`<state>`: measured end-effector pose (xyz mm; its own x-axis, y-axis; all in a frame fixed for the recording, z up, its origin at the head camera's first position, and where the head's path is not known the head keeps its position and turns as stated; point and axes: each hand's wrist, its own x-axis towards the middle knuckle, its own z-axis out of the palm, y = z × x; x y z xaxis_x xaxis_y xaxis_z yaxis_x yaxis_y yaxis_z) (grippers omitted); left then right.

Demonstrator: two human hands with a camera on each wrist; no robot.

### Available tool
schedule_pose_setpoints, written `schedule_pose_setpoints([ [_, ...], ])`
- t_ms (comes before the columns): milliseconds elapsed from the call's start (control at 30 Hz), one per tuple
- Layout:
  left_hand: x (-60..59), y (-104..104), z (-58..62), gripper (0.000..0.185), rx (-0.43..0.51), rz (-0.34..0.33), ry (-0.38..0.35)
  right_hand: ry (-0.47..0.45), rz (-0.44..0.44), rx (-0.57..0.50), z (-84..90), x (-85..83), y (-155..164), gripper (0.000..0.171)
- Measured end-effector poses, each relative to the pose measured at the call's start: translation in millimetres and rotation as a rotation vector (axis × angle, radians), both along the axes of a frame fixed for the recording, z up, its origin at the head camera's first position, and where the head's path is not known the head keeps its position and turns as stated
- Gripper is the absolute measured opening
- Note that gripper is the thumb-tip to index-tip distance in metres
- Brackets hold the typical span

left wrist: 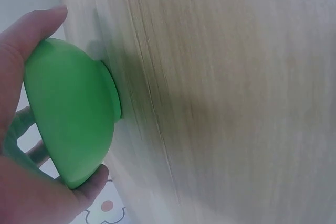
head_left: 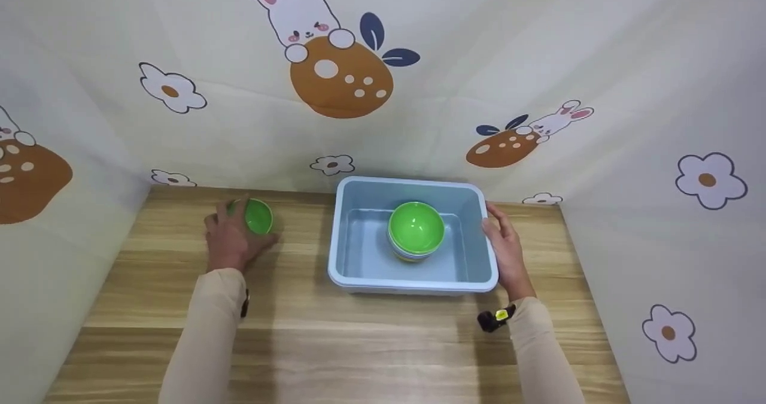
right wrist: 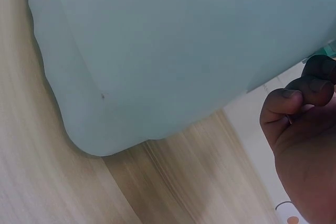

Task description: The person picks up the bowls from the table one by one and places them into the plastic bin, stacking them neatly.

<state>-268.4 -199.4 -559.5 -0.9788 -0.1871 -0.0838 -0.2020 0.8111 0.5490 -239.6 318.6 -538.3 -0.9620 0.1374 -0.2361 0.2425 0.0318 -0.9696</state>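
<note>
At the left, my left hand (head_left: 230, 236) holds a green bowl (head_left: 259, 216) from above, fingers and thumb spread across to opposite sides of its rim. The left wrist view shows this bowl (left wrist: 73, 111) side-on, its foot close over the wooden table. My right hand (head_left: 510, 254) grips the right rim of a light blue plastic basin (head_left: 413, 284). In the right wrist view its fingers (right wrist: 281, 103) are curled by the basin's edge. Inside the basin stands a stack of bowls with a green bowl (head_left: 417, 227) on top; the lower ones are mostly hidden.
The wood-grain table (head_left: 359, 350) is bounded at the back and both sides by a pale curtain (head_left: 239, 128) printed with rabbits and flowers. The basin stands near the back edge. A stretch of table lies between the left hand and the basin.
</note>
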Motion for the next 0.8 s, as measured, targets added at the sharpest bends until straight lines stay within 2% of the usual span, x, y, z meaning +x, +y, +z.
schedule_pose_setpoints([
  [200,-0.2,-1,4.0,0.107,-0.021,-0.017,0.032,0.035,-0.011,0.004,-2.5,0.5,0,0.051],
  [467,1.3,3,11.6,0.107,-0.014,-0.026,0.048,0.026,-0.005,0.016,-2.1,0.6,0,0.052],
  [800,3.7,5,20.7,0.101,-0.064,-0.050,0.069,0.021,0.004,0.013,-1.6,-0.2,0,0.052],
])
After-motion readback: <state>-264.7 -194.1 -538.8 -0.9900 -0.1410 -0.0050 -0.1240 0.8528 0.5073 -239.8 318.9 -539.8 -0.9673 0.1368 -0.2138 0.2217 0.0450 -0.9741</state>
